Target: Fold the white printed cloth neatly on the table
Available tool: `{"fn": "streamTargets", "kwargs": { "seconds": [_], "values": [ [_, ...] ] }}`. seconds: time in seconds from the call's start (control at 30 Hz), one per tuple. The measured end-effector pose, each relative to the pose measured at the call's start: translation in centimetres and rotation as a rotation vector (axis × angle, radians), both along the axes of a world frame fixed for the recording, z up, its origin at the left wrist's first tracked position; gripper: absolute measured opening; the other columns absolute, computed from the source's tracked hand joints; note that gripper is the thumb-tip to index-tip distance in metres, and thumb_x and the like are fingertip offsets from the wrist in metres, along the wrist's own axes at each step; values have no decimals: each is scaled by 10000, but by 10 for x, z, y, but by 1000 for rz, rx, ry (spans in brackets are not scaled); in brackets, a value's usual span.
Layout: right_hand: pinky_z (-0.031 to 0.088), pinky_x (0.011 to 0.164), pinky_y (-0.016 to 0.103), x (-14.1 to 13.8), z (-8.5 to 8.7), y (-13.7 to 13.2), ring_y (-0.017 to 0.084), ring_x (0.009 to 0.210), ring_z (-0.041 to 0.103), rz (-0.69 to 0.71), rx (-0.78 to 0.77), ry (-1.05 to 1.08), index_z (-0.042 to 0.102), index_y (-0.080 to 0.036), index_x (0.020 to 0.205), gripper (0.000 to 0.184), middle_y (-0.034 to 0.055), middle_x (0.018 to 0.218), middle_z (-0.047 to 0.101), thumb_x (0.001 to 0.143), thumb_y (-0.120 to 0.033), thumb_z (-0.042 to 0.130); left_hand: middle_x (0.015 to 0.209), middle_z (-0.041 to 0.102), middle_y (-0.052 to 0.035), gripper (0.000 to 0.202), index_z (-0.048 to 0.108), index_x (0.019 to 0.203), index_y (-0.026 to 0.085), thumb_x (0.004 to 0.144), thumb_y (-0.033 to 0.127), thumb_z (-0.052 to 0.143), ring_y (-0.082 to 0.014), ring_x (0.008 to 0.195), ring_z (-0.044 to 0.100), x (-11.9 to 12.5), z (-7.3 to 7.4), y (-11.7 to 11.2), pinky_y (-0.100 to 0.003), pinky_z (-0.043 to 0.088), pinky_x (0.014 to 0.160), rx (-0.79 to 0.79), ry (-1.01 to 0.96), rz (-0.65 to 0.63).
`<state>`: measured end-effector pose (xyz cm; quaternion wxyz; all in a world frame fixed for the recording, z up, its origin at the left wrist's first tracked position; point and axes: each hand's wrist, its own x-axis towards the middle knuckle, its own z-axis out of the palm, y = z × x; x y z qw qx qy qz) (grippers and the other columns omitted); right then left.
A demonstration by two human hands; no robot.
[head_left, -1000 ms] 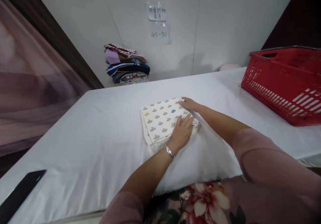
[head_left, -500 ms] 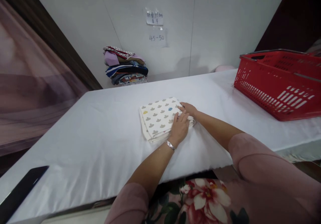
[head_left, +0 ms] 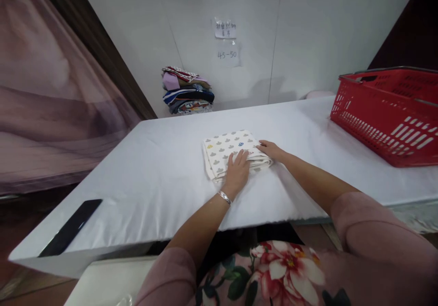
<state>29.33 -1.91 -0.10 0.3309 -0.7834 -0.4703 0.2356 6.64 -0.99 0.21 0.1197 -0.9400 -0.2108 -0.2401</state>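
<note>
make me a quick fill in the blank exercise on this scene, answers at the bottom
1. The left hand lies on the cloth, which is ____ rather than spread out.
2. The right hand is nearer than the left to the basket, whose colour is ____.
3. The lower paper on the wall reads ____.

Missing words: folded; red; 45-50

1 head-worn camera looks forward and steeply down across the white-covered table (head_left: 164,169) to the wall (head_left: 308,36) at the top of the frame. The wearer's floral top (head_left: 294,274) looms close at the bottom; the folded patterned cloth (head_left: 223,148) lies farther off, mid-frame. The wide view reaches the red shopping basket (head_left: 376,109) at far right.
</note>
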Motion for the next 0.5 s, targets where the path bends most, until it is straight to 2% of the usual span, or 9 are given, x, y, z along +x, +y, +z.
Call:
{"fn": "streamTargets", "kwargs": {
  "seconds": [0.27, 0.5],
  "values": [
    [400, 970, 328, -3, 7, 1, 237, 1161, 547, 32, -40, -85, 570, -191, 1263, 467, 73, 1290, 591, 857, -414, 503, 1409, 460, -136, 237, 667, 855, 148, 817, 67, 447, -321, 1383, 279, -12, 12, -4, -640, 167, 1097, -80, 70, 136],
    [401, 960, 348, -9, 24, 12, 288, 1203, 521, 38, -133, -141, 523, -124, 1317, 637, 153, 1336, 544, 838, -543, 498, 1407, 444, -171, 257, 670, 866, 126, 783, 35, 444, -337, 1381, 271, -5, 23, -3, -652, 220, 1069, -29, 193, 80]
  ]
}}
